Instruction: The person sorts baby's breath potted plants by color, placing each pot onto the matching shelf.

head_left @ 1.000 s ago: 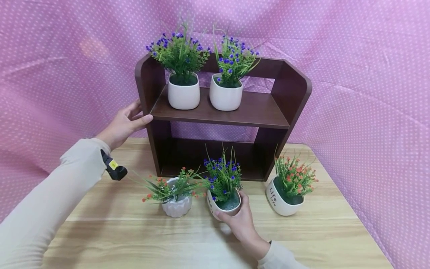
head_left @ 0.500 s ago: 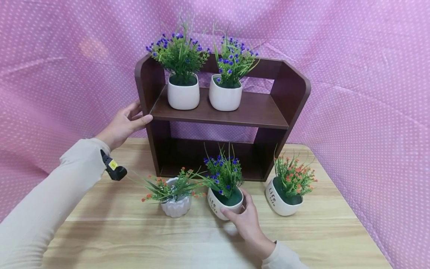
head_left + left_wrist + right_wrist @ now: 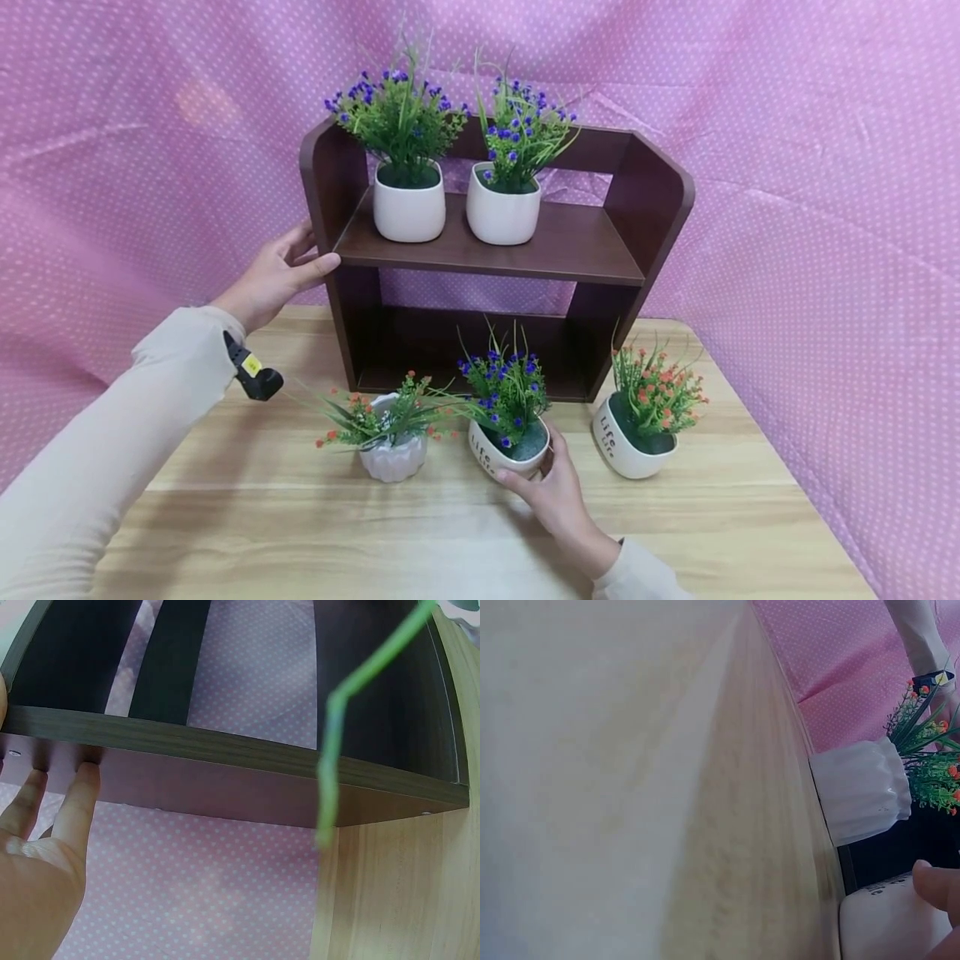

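**Q:** Background and work surface?

**A:** Pink polka-dot fabric [image 3: 787, 167] draped behind and to both sides. Light wooden table [image 3: 450, 542] below, carrying a dark brown two-tier shelf unit [image 3: 652, 208] set against the fabric.

**Q:** Left hand status?

**A:** Left hand [image 3: 273, 279] placed on the left side panel of the shelf unit, level with the upper board. Thumb laid against the front edge, fingers extended along the outer face; fingers straight, not curled round the panel. Confirmed from the left wrist view: fingertips [image 3: 82, 787] flat against the panel's underside edge.

**Q:** Right hand status?

**A:** Right hand [image 3: 555, 500] wrapped round the white pot of purple flowers [image 3: 506, 454] from the near side, thumb on the front rim, fingers curled behind. Pot marked "Life", tilted toward the left, in front of the lower opening of the shelf unit. Contact between pot base and table not determinable.

**Q:** Neighbouring items?

**A:** Ribbed white pot with red flowers [image 3: 393, 454] just beside, to the left, its leaves overlapping the purple stems. White pot with orange flowers [image 3: 630, 446] near, to the right, also marked "Life". Two white pots with purple flowers [image 3: 408, 212] [image 3: 502, 215] side by side on the upper board.
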A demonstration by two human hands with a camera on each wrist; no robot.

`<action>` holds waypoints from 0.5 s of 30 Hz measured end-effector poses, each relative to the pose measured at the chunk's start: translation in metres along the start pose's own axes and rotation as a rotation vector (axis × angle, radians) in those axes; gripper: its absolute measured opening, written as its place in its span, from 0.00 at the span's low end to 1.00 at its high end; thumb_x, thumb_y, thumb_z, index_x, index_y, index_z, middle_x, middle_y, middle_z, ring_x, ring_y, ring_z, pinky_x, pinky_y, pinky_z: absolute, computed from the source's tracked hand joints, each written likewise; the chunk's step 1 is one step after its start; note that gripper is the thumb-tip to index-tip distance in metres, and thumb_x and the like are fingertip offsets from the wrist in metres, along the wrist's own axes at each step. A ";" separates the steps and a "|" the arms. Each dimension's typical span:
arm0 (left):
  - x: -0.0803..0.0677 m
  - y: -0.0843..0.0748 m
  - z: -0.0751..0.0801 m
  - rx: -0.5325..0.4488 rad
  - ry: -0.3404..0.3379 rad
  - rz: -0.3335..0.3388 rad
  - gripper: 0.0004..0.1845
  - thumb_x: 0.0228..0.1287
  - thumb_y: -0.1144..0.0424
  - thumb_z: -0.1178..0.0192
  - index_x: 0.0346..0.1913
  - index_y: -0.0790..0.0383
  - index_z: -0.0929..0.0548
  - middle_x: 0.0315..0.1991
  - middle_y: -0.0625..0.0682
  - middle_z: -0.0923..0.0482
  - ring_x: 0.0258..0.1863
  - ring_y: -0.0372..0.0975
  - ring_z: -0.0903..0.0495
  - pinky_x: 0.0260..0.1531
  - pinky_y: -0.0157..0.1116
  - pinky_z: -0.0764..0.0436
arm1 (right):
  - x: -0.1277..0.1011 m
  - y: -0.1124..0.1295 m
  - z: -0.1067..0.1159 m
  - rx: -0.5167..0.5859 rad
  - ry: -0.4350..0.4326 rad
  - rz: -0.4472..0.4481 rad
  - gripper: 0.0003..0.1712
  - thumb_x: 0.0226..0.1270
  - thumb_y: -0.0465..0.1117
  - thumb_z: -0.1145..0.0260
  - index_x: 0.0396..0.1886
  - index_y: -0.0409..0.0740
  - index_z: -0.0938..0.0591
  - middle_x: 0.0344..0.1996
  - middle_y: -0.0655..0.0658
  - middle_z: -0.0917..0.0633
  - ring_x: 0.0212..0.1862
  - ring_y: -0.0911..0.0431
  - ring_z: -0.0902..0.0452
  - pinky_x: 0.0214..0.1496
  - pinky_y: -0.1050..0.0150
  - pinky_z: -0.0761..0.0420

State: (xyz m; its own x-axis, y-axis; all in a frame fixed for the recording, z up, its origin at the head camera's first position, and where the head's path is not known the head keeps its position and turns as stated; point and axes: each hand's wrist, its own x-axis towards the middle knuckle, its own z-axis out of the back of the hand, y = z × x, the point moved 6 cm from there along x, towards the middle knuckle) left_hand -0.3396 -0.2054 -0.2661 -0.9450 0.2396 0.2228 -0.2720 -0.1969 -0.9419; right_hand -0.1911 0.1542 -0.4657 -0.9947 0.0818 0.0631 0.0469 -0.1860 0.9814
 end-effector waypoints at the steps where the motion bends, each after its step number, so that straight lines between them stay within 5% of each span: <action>1: 0.000 0.000 0.000 -0.001 -0.002 0.000 0.37 0.68 0.60 0.41 0.75 0.46 0.46 0.75 0.53 0.48 0.71 0.50 0.43 0.57 0.29 0.25 | 0.000 0.000 0.000 -0.017 -0.005 0.001 0.58 0.43 0.35 0.20 0.71 0.32 0.45 0.65 0.29 0.33 0.67 0.38 0.36 0.71 0.50 0.38; 15: -0.001 0.000 0.001 -0.007 0.003 0.003 0.38 0.68 0.60 0.41 0.75 0.44 0.47 0.75 0.52 0.48 0.72 0.50 0.43 0.59 0.32 0.26 | 0.003 0.001 0.002 -0.018 -0.009 -0.016 0.54 0.43 0.34 0.20 0.69 0.33 0.39 0.61 0.32 0.28 0.62 0.41 0.29 0.67 0.52 0.31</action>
State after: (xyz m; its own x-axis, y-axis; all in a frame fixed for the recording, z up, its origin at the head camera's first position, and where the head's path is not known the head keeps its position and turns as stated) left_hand -0.3387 -0.2064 -0.2666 -0.9454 0.2414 0.2189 -0.2675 -0.1914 -0.9444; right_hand -0.1937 0.1561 -0.4644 -0.9944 0.0937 0.0490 0.0292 -0.2021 0.9789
